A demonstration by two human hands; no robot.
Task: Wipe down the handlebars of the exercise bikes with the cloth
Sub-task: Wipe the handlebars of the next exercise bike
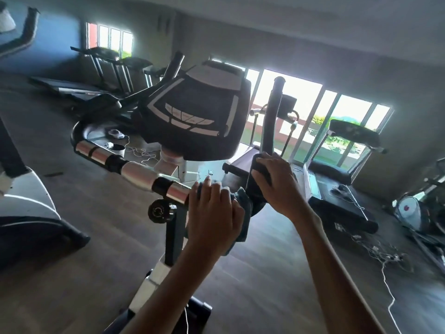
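An exercise bike stands right in front of me, its black console (192,116) above the handlebar (134,172), which has silver and black sections running left. My left hand (214,218) grips a dark blue-grey cloth (243,213) wrapped on the handlebar near its middle, just right of the silver part. My right hand (277,182) grips the black right handlebar grip (271,121), which rises upright beside the console. The bar under both hands is hidden.
A black round knob (159,210) sits on the bike's post below the bar. Treadmills stand at the back left (101,68) and right (342,169). Another machine (26,196) is close at my left. White cables (385,259) lie on the floor at right.
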